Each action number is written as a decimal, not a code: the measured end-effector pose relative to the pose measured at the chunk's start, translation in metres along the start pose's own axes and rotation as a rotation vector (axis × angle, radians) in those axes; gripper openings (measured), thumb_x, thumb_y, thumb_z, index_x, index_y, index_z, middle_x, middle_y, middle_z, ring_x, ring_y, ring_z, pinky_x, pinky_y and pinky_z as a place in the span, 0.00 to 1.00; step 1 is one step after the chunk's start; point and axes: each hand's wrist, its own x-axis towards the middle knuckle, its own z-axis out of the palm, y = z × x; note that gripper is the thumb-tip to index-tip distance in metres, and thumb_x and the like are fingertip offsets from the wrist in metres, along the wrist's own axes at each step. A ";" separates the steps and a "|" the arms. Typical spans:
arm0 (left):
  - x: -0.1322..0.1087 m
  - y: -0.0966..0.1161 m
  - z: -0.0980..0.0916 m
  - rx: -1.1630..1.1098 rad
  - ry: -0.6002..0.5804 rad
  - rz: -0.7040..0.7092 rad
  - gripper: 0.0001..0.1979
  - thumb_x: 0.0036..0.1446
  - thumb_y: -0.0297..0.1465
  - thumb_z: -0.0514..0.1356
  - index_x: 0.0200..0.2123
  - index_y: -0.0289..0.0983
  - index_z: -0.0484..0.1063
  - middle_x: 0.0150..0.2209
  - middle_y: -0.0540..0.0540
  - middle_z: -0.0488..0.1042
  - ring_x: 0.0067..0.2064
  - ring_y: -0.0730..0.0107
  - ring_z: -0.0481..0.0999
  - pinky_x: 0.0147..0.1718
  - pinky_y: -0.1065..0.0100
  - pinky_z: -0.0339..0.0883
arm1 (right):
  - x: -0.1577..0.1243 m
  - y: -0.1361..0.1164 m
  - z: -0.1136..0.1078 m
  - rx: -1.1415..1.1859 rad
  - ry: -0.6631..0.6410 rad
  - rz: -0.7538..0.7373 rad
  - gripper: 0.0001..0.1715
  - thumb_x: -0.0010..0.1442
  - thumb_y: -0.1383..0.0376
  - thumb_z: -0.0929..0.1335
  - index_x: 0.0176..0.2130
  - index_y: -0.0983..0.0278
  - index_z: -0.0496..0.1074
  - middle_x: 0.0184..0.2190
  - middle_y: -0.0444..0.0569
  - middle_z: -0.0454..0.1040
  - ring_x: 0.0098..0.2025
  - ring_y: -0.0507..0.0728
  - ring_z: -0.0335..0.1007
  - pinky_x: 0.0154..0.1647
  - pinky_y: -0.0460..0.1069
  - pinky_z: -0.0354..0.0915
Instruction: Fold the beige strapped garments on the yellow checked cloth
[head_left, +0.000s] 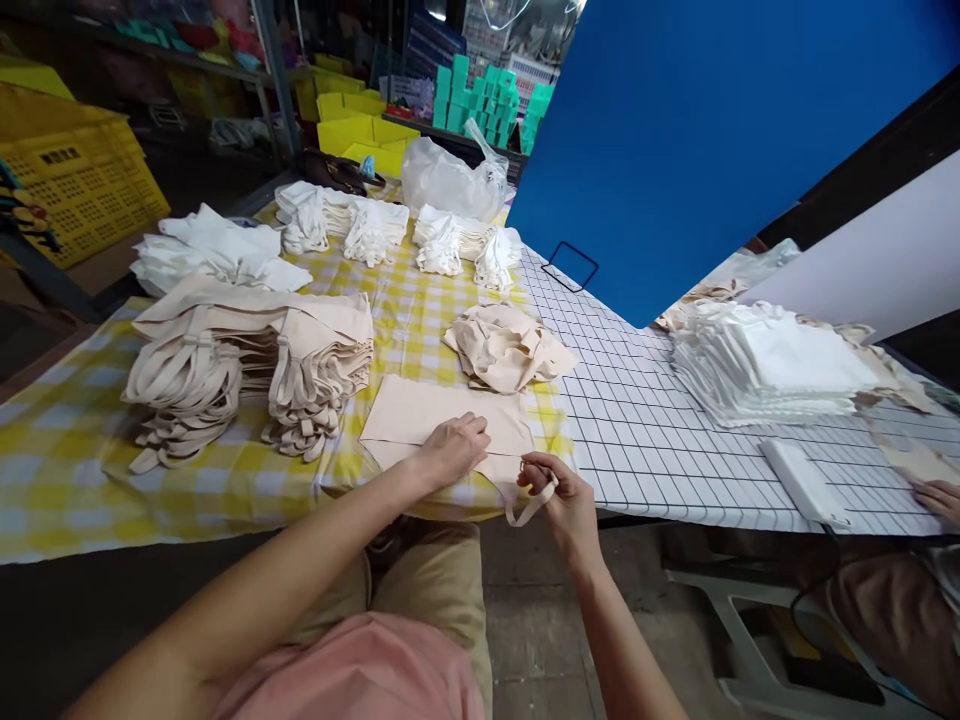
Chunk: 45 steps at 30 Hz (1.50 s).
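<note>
A flat beige fabric piece (442, 403) with straps lies at the table's front edge, a fold or edge line running across it. My left hand (455, 449) rests on its middle, fingers bent and closed together against the cloth. Just off its right corner, my right hand (561, 492) pinches a narrow beige strap (525, 514) that curves down from the piece. Something small shows at those fingertips, but I cannot make it out. Behind the piece is a crumpled heap of beige cloth (506, 347). To the left stands a thick stack of beige strapped pieces (251, 345).
White strapped bundles (379, 228), white cloth (214, 250) and a plastic bag (450, 178) lie farther back. A large blue panel (675, 140) rises at right. Beyond it are a white fabric stack (772, 360), a white bar (801, 482) and another person's hand (939, 500).
</note>
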 end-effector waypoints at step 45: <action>0.019 -0.019 0.032 -0.447 0.142 -0.212 0.07 0.54 0.30 0.57 0.29 0.36 0.75 0.34 0.47 0.69 0.38 0.66 0.65 0.39 0.67 0.61 | 0.064 0.003 0.036 -0.269 -0.175 -0.186 0.10 0.52 0.60 0.65 0.29 0.63 0.74 0.26 0.47 0.71 0.28 0.53 0.65 0.30 0.47 0.58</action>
